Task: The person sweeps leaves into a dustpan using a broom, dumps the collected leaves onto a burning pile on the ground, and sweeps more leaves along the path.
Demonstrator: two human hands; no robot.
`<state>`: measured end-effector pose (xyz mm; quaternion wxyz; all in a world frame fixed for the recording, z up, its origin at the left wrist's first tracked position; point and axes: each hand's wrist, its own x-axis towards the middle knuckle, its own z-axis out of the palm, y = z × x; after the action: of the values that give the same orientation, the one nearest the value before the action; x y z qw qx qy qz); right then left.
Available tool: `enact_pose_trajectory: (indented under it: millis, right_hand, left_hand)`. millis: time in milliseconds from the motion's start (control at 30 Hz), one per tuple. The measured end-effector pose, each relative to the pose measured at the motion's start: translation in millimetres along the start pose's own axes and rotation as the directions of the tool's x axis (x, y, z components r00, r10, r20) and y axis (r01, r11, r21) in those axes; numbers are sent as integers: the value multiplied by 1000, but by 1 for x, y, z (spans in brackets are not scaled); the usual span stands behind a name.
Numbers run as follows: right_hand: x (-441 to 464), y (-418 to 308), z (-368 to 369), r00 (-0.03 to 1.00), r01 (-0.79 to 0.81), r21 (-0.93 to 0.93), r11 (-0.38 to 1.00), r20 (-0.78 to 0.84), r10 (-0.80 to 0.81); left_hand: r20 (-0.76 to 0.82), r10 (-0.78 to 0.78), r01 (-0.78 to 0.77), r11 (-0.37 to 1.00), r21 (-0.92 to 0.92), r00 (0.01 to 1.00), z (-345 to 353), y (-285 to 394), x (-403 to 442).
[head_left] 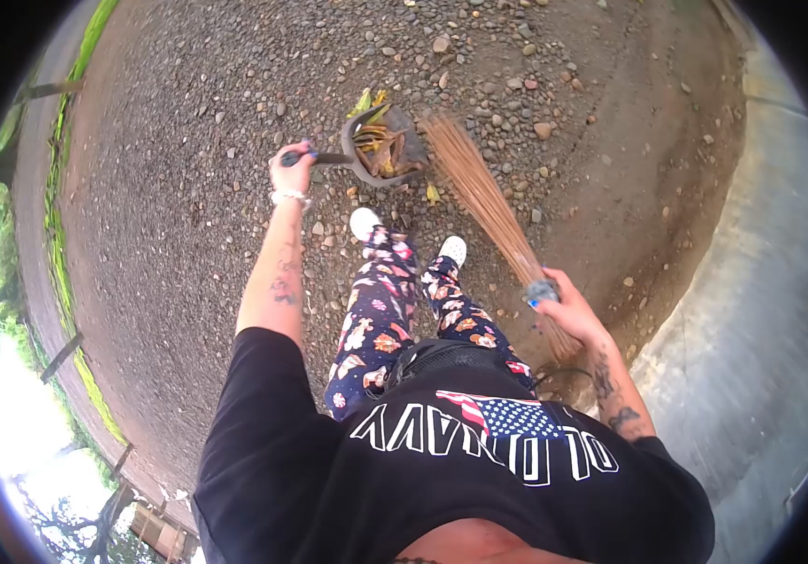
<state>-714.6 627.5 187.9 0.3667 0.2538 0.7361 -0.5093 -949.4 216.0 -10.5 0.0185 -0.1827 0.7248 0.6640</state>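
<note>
My left hand (292, 169) is closed around the dark handle of a dustpan (359, 169), which is held out in front of me. Dry brown and yellow leaves (380, 146) lie in the pan, and some poke out over its far edge. My right hand (566, 305) grips a stick broom (489, 193) at its grey binding, with the bristle tips spread beside the pan's right side. A small yellow leaf (433, 194) is on the ground just below the pan.
Gravel with loose stones (197, 141) surrounds my white shoes (363, 223). Bare dirt (648, 188) lies to the right, bordered by a pale smooth surface (752, 310). A green strip (58, 226) and posts run along the left.
</note>
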Motion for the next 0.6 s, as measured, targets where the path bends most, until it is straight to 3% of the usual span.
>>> enact_pose_trajectory:
  millis: [33, 67, 100, 167, 267, 333, 400, 433, 500, 567, 600]
  right_hand:
    - [-13, 5, -7, 996, -85, 180, 980, 33, 80]
    - [-23, 7, -7, 985, -172, 357, 918, 79, 154]
    - [-29, 5, -1, 984, -181, 373, 910, 71, 166]
    - [-32, -3, 14, 931, -325, 633, 702, 83, 357]
    - [13, -7, 72, 882, -352, 721, 597, 42, 470]
    - [57, -36, 112, 890, -406, 751, 521, 196, 411]
    - [101, -67, 151, 883, -437, 843, 314, 336, 327]
    - [118, -87, 174, 941, -301, 899, 317, 227, 250]
    - [124, -138, 189, 946, -276, 919, 280, 208, 249]
    - [123, -159, 194, 956, -251, 952, 177, 215, 198]
    - [117, -159, 195, 963, -219, 954, 206, 178, 203]
  left_hand:
    - [-43, 13, -15, 999, -38, 999, -18, 1, 4]
    - [-64, -108, 102, 991, -88, 992, -34, 13, 5]
    - [-84, -121, 110, 985, -132, 989, -50, 17, 10]
    - [-97, -174, 145, 957, -252, 980, -77, 31, 24]
    - [-71, -154, 131, 958, -256, 986, -112, 44, 58]
    - [0, -113, 111, 976, -187, 994, -133, 52, 97]
    - [67, -99, 105, 989, -99, 993, -151, 57, 134]
    - [83, -68, 75, 993, -87, 994, -155, 64, 150]
    - [87, -61, 72, 990, -125, 994, -160, 81, 177]
    - [140, -18, 20, 1000, -11, 990, -166, 85, 208]
    - [169, 6, -7, 1000, 2, 986, -168, 83, 223]
